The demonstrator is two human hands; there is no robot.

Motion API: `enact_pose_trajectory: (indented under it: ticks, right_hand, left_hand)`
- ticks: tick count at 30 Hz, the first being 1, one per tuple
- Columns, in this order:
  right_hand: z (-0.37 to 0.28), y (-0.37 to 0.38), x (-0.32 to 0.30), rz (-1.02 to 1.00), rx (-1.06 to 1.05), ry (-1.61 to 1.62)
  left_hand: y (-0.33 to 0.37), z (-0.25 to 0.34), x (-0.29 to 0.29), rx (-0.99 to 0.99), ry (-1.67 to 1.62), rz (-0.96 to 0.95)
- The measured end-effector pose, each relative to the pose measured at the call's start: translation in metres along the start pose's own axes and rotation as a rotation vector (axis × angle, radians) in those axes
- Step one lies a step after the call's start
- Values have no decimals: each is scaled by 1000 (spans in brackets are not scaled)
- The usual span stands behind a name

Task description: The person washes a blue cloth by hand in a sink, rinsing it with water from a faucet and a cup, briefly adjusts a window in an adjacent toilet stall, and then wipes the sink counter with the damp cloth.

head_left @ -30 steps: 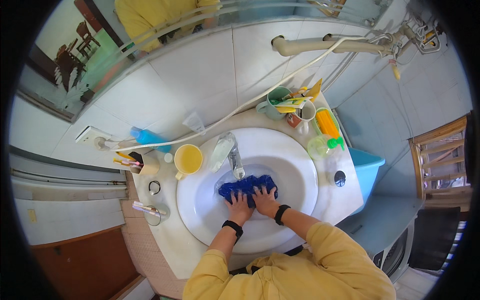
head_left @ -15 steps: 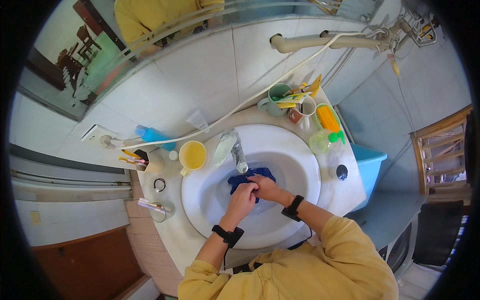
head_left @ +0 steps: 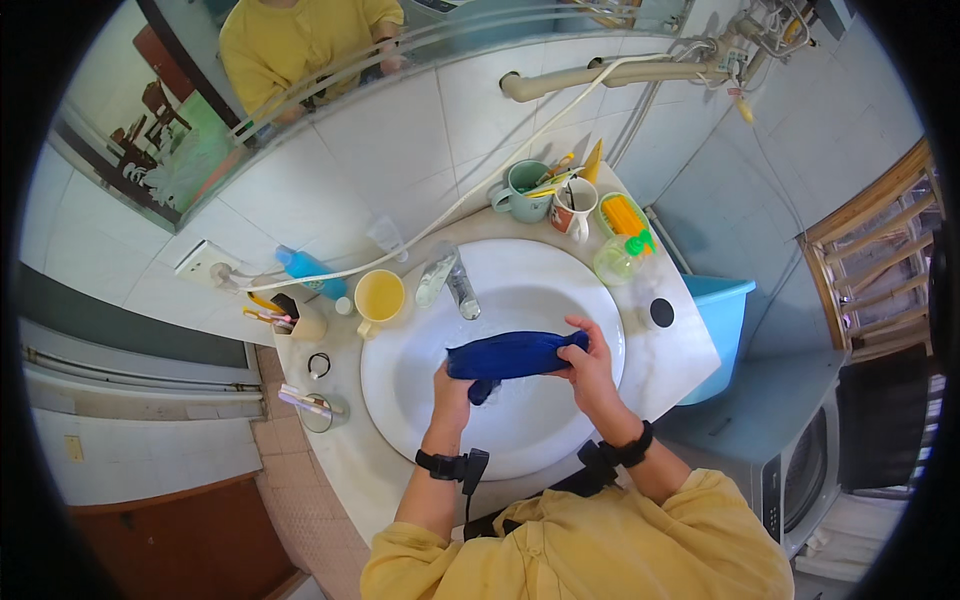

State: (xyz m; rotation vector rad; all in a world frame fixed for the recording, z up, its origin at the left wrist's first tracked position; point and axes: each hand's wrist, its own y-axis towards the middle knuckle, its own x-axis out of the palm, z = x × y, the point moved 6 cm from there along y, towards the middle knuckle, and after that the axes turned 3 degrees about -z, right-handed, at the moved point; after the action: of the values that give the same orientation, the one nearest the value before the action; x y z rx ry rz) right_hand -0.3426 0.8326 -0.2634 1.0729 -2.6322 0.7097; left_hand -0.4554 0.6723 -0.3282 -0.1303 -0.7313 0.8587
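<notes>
A dark blue cloth [head_left: 510, 356], possibly a sock, is stretched sideways above the white washbasin [head_left: 385, 425]. My left hand [head_left: 453, 393] grips its left end, with most of the fingers hidden by the fabric. At the other end, my right hand [head_left: 592, 370] pinches the cloth between thumb and fingers, its index finger raised. A small bunched part of the same blue fabric hangs near my left hand. Just beyond the cloth stands the metal faucet [head_left: 462, 288].
Left of the basin are a yellow mug [head_left: 381, 298], a blue bottle [head_left: 307, 270] and a glass with toothbrushes [head_left: 322, 412]. Behind right stand a green mug [head_left: 522, 192], a white mug [head_left: 573, 208] and a green-topped pump bottle [head_left: 617, 260]. A light blue tub [head_left: 728, 325] sits beyond the counter.
The blue cloth has come up from the bottom of the basin. My hands, together before, have moved apart and now stretch it between them. The view has shifted slightly.
</notes>
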Motion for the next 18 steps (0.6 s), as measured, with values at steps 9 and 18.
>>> enact_pose_trajectory:
  ticks: [9, 18]
  right_hand:
    - [136, 1, 41, -353, 766, 632]
    - [127, -22, 41, -593, 777, 408]
  left_hand:
    - [-18, 10, -2, 171, -127, 109]
    - [-25, 2, -6, -207, -170, -282]
